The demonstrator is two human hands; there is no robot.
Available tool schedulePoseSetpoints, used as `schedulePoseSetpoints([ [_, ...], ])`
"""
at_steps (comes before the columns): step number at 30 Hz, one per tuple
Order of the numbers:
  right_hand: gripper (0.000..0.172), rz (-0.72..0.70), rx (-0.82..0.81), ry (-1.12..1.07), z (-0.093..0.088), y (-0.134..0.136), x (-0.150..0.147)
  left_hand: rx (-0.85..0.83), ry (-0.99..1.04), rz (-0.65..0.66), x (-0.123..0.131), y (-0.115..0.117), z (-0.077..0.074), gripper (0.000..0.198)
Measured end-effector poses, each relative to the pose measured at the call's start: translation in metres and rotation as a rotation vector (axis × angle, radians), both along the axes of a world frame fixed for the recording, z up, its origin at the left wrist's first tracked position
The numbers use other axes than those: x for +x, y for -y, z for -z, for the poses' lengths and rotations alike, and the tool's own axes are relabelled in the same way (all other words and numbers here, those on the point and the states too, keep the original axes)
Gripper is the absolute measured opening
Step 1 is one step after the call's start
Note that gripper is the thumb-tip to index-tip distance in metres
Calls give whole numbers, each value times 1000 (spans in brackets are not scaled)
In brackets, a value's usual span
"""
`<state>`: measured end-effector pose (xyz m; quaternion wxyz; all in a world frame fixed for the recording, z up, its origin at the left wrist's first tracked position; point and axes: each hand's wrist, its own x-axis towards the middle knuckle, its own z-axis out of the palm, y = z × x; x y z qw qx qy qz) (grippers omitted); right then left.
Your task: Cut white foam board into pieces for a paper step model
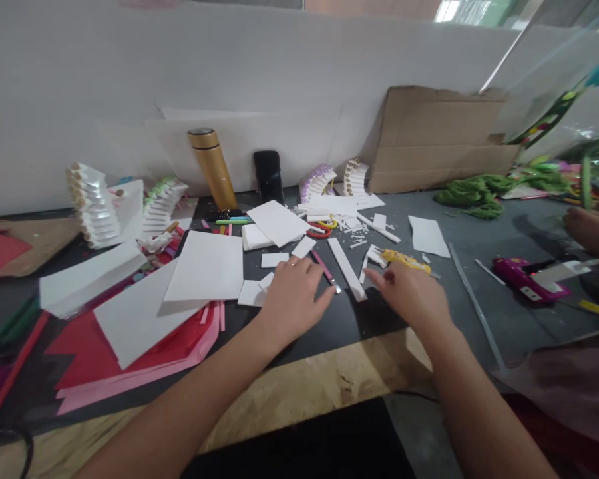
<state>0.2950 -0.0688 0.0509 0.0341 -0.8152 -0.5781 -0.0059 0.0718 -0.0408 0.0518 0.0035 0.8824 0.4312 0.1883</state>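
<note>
My left hand is over the dark tabletop, thumb spread away from the fingers. Its fingertips are at a small white foam-board piece, and nothing shows in its grip. To the right, my right hand hovers low with its thumb stretched out; its other fingers are partly hidden. Just beyond it lies a yellow tool, its kind unclear, beside a bent white scrap. Between my hands are a long white strip and a slim pink cutter-like tool.
White sheets overlap red and pink paper at left. A gold flask, black phone and cardboard stand along the wall. A purple power strip is at right, near another person's hand.
</note>
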Motion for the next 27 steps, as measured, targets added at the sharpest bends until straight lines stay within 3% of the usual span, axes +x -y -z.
schedulePoseSetpoints([
  [3, 48, 196, 37, 61, -4, 4, 19, 26, -107, 32, 36, 4, -7, 52],
  [6, 50, 253, 11, 50, -3, 5, 30, 24, -158, -24, 70, 3, 0, 72],
  [8, 51, 234, 7, 44, -1, 5, 33, -4, -179, -50, 85, 3, 8, 65],
  [10, 50, 206, -10, 26, 2, 6, 36, -31, -189, -88, 94, 1, 16, 46],
  [12, 47, 193, -31, -23, 5, 7, 39, -64, -199, -119, 97, -1, 21, 32],
  [16, 49, 211, -1, -133, 12, 9, 45, -141, -217, -140, 95, -7, 20, 41],
  [19, 52, 222, 31, -181, 15, 9, 47, -232, -170, -146, 90, -12, 12, 36],
  [23, 53, 224, 80, -195, 16, 10, 48, -296, -4, -142, 84, -20, 3, 31],
  [27, 52, 217, 103, -183, 17, 12, 47, -228, 233, -19, 94, -33, 5, 30],
])
